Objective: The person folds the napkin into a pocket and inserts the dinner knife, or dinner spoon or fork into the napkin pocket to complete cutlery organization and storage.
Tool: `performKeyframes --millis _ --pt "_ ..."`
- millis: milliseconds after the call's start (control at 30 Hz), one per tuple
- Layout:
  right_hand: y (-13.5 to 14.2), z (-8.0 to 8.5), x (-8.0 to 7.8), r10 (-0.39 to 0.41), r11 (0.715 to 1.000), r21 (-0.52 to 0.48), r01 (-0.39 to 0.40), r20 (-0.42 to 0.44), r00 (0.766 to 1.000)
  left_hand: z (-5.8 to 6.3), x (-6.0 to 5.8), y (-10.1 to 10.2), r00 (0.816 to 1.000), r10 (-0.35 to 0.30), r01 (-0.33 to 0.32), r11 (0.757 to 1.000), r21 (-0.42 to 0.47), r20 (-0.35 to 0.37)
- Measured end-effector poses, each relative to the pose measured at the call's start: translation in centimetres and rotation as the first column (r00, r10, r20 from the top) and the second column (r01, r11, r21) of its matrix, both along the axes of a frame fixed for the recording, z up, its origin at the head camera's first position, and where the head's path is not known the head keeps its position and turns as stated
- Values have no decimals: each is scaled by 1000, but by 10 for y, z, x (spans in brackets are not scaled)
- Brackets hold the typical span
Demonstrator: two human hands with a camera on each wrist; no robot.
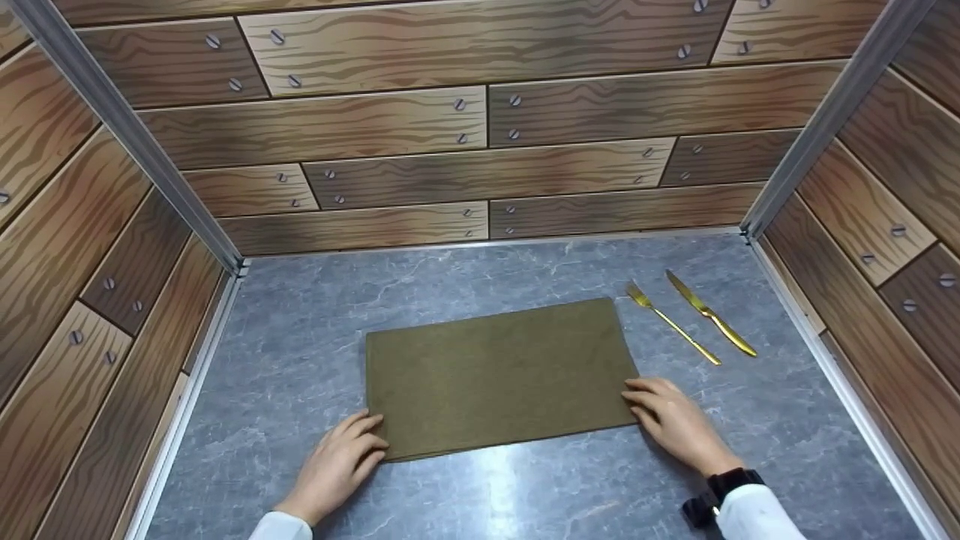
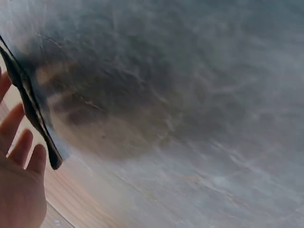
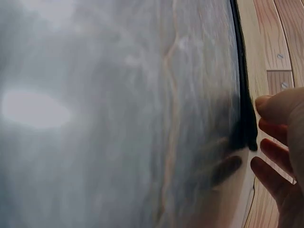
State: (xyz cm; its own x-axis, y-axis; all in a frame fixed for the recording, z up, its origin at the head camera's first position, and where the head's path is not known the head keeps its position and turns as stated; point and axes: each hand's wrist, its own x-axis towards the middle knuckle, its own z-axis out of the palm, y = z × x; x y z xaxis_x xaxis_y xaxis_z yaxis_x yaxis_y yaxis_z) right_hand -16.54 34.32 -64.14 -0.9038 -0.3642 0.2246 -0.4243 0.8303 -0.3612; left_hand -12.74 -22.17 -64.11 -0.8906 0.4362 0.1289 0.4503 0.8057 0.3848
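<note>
Folded olive-brown rectangular cloth (image 1: 502, 379) lies flat mid-worktop, grey and marbled (image 1: 300, 322). Left hand (image 1: 339, 459) at its 8 o'clock, right hand (image 1: 675, 420) at 4; fingers apart on the edges, neither grip clamped. Light, even pressure should avoid creases. Slim gold fork (image 1: 677, 328), gold knife (image 1: 709, 312): 2 o'clock.

A purpose-built booth, not a furnished room: panels printed as screwed wood planks (image 1: 405, 120) left, right and far, metal corner posts (image 1: 127, 131), grey marbled work surface (image 1: 300, 300).
</note>
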Motion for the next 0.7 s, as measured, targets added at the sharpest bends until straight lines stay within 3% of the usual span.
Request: performKeyframes --millis 133,400,700 --pt "-2 1 1 30 998 60 -33 47 998 -3 -2 4 999 -20 18 999 -50 -33" --pt "0 4 7 9 997 82 -14 59 998 4 -18 9 996 -33 47 985 -168 85" --pt "3 4 11 -6 993 119 -2 66 998 9 -32 14 994 -59 77 973 -217 89"
